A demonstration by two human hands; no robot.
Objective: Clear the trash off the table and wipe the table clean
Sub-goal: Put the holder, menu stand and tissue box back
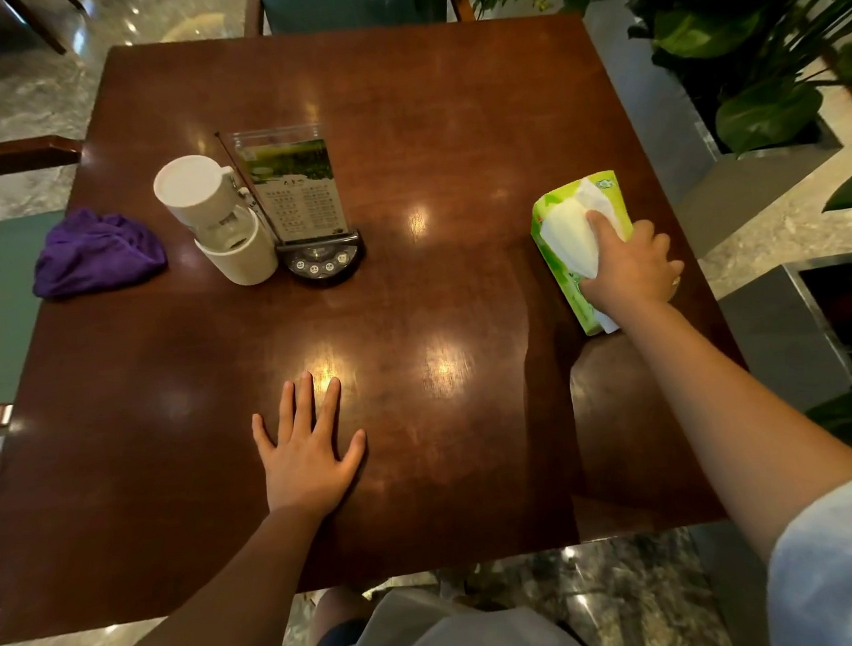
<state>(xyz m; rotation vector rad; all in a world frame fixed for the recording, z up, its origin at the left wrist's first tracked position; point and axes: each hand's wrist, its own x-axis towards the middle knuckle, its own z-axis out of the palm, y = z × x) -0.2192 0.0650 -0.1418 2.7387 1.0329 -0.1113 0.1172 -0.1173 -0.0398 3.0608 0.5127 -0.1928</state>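
A green tissue pack (558,263) lies near the right edge of the dark wooden table (406,128), with a white tissue (573,228) sticking out of its top. My right hand (631,265) rests on the pack and pinches that tissue. My left hand (307,450) lies flat on the table near the front, fingers spread, holding nothing. A crumpled purple cloth (96,254) sits at the table's left edge.
A white cylindrical dispenser (214,219), a clear menu stand (296,191) and a black call-button base (324,263) stand left of centre. Chairs flank the left side (3,302) and far side. Potted plants (754,64) line the right.
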